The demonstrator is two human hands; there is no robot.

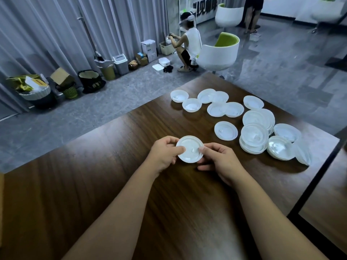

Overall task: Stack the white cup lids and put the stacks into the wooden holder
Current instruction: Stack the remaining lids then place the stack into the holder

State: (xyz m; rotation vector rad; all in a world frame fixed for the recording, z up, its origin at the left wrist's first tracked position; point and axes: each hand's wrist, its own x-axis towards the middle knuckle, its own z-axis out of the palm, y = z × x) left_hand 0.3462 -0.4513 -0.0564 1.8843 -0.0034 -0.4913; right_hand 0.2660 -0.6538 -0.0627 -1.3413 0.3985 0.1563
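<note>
A: Nearest the camera, both forearms reach out over the dark wooden table (93,194). The left hand (165,152) and the right hand (218,159) share one white lid (190,149), held just above the tabletop.

B: How do the hands hold it?

A: The left pinches the lid's left edge, thumb on top and fingers curled beneath. The right grips the opposite rim, its thumb pressing on the upper face. Holding it at both edges probably keeps the lid level and lets the person turn it the right way up for nesting. Whether a second lid sits under it cannot be told.

B: And further out?

A: To the right, a short stack of lids (253,138) stands near the table's edge, apparently the pile being built. Beside it lies another small heap (281,148), then a single lid (225,130) flat on the wood. Beyond those, loose lids (216,103) are scattered, some overlapping, mostly rim up, well apart from the hands.

B: The wooden holder?

A: Not in view, so nothing is stowed yet as far as can be seen; the work looks early.

B: Behind the table?

A: A person crouches (187,45) by a white and green chair (219,53), bins (120,63) along the grey curtain (56,25).
</note>
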